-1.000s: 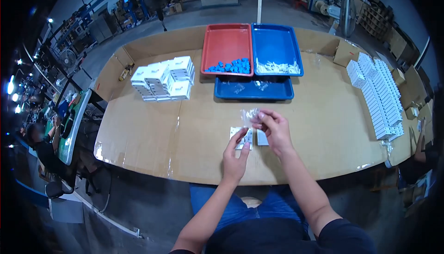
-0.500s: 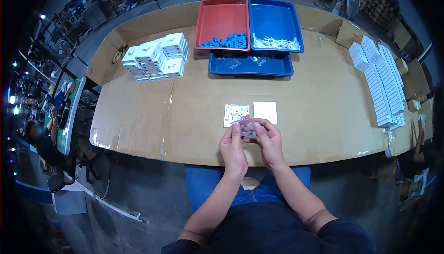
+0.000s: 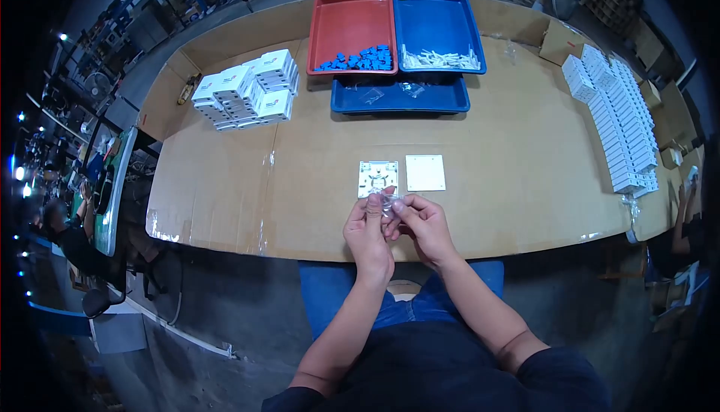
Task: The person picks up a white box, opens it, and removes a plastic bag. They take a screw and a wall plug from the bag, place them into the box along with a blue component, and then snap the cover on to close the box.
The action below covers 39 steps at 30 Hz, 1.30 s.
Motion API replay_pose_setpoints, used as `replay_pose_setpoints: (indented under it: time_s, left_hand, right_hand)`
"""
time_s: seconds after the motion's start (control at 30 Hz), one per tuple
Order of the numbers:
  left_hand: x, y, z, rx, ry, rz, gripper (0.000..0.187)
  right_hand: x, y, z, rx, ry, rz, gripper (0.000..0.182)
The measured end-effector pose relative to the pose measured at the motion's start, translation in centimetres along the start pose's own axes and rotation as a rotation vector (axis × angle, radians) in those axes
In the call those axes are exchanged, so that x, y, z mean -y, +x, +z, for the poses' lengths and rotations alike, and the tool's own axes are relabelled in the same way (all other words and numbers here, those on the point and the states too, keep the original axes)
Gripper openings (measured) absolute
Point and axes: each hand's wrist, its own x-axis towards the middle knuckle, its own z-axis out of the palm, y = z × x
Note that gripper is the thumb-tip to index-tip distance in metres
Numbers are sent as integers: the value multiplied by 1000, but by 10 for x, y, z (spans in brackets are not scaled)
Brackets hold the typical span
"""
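Note:
Near the front edge of the table, my left hand (image 3: pixel 369 233) and my right hand (image 3: pixel 424 230) pinch a small clear plastic bag (image 3: pixel 389 203) between them. Its contents are too small to make out. Just beyond my fingers lies a white square plate with an open, detailed inside (image 3: pixel 378 175), its lower edge partly covered by the bag and fingers. Beside it on the right rests a plain white square plate (image 3: pixel 425 173).
A red tray (image 3: pixel 351 22) holds blue pieces; a blue tray (image 3: pixel 436 22) holds white pieces. Below them, another blue tray (image 3: pixel 401 107) holds clear bags. White boxes (image 3: pixel 244 91) are stacked left, white parts (image 3: pixel 619 131) right. People sit at both sides.
The bag looks more bunched up between my fingers, and my hands have shifted slightly left. The whole view has moved a little.

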Motion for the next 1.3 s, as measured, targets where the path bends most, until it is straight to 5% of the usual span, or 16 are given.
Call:
replay_pose_setpoints:
  time_s: [0.1, 0.17, 0.27, 0.77, 0.87, 0.93, 0.97, 1.0, 1.03, 1.13, 1.3]
  left_hand:
    - [-7, 0, 2, 46, -52, -33, 37]
    - [-19, 2, 12, 263, 119, 212, 53]
    - [-24, 8, -5, 451, 289, 218, 67]
    - [-31, 2, -12, 435, 463, 290, 54]
    - [-34, 1, -10, 411, 555, 329, 52]
    - [-40, 1, -8, 399, 642, 377, 53]
    - [-43, 1, -6, 387, 729, 424, 53]
    - [-49, 0, -5, 384, 727, 424, 53]
    - [-54, 1, -3, 442, 796, 371, 53]
    - [-53, 3, -5, 540, 778, 189, 51]
    - [-38, 2, -12, 594, 524, -209, 44]
  right_hand:
    - [6, -3, -4, -6, 133, 53, 20]
    - [9, -3, -10, 10, 218, 77, 20]
    - [7, -6, -15, 80, 322, 138, 23]
    - [0, -7, -25, 198, 298, 251, 27]
    - [4, -7, -26, 229, 254, 259, 27]
    - [21, -7, -19, 4, -235, 85, 27]
    - [28, -8, -16, 7, -237, 86, 27]
    - [36, -11, -15, -15, -406, -166, 27]
    - [44, -14, -14, -38, -573, -421, 26]
    - [79, -15, -19, 241, -833, -571, 29]
    - [91, -5, -30, 478, -820, -364, 34]
